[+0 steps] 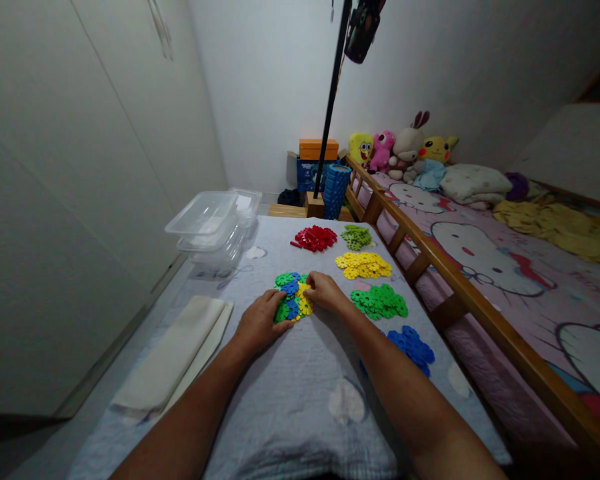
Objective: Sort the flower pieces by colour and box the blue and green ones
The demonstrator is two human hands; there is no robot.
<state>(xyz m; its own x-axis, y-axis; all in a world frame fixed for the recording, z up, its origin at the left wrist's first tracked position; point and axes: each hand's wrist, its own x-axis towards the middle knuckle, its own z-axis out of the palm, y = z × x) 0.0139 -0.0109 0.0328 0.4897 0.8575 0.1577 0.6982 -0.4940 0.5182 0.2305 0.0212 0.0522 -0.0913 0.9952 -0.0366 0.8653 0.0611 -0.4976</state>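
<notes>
A flat, joined-up panel of interlocking flower discs (291,289) in green, blue and yellow lies on the cloth-covered table in front of me. My left hand (263,320) grips the panel's near left side, the thumb along its lower edge and the fingers over its left part. On the other side, my right hand (329,293) has its fingers pinched at a yellow flower disc (305,301) on the panel's right edge. The fingertips partly hide that disc. Whether it is fully slotted into its neighbours, I cannot tell.
To the right lie piles of blue discs (413,348), green discs (380,302), yellow discs (364,265) and light green discs (356,237). Red pieces (315,238) lie farther back. Clear plastic containers (207,230) and a folded beige cloth (177,353) sit left. A wooden bed rail (420,247) borders the right.
</notes>
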